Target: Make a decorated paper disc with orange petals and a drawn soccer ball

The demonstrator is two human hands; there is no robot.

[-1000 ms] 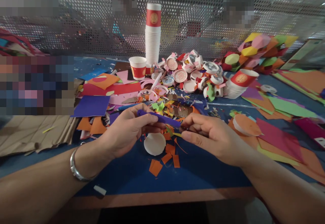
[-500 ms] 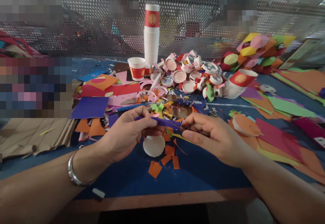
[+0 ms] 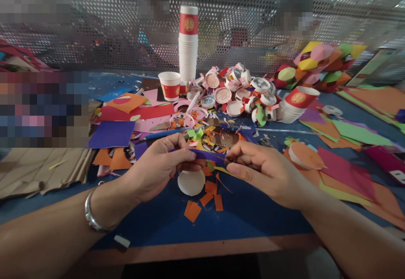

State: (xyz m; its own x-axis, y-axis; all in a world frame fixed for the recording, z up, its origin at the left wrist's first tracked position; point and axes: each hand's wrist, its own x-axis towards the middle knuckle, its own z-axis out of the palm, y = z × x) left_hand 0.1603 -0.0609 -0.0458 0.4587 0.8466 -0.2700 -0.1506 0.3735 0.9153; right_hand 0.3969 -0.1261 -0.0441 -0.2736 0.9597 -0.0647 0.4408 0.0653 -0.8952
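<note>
A narrow purple paper strip (image 3: pixel 207 155) stretches between my hands, just over the table. My left hand (image 3: pixel 158 163) pinches its left part between thumb and fingers. At its right end, my right hand (image 3: pixel 264 171) is closed on scissors (image 3: pixel 228 159); only a little thin dark metal shows, lying along the paper, and the handles are hidden in my fingers. Beneath the strip lies a white round cup base (image 3: pixel 191 182), partly covered by my left fingers. Orange paper pieces (image 3: pixel 192 211) are scattered beside it.
Behind my hands lies a heap of cut cup bottoms (image 3: pixel 223 95). Around it stand a tall cup stack (image 3: pixel 188 51), a single paper cup (image 3: pixel 170 87) and a tilted cup stack (image 3: pixel 297 101). Coloured sheets (image 3: pixel 348 169) cover the right; brown paper (image 3: pixel 41 171) lies left. A perforated metal screen (image 3: pixel 110 38) closes the back.
The scissor blades, seen along the strip before, now show less against the purple paper. Both hands keep nearly the same place; the view has shifted very slightly.
</note>
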